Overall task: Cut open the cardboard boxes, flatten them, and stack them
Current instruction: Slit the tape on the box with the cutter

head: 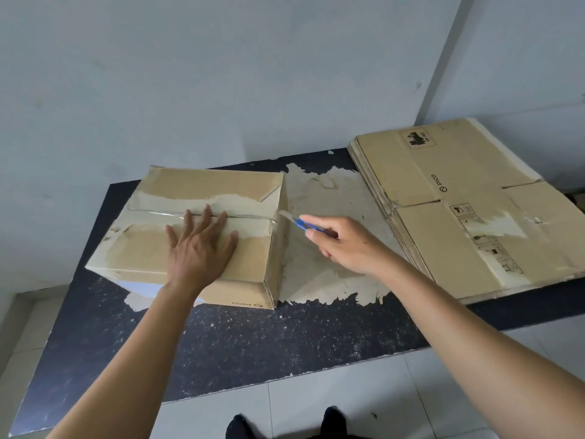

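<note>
Left hand (199, 248) presses flat, fingers (207, 217) spread, steadying the box (202, 185) — right hand (345, 245) grips the knife (302, 224) at its edge

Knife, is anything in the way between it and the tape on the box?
Nothing between the knife in the right hand and the right end of the taped seam on the box; the blade is almost there. But farther along, the left hand presses flat on top, its fingertips reaching the seam, likely in the cutting path.
</note>
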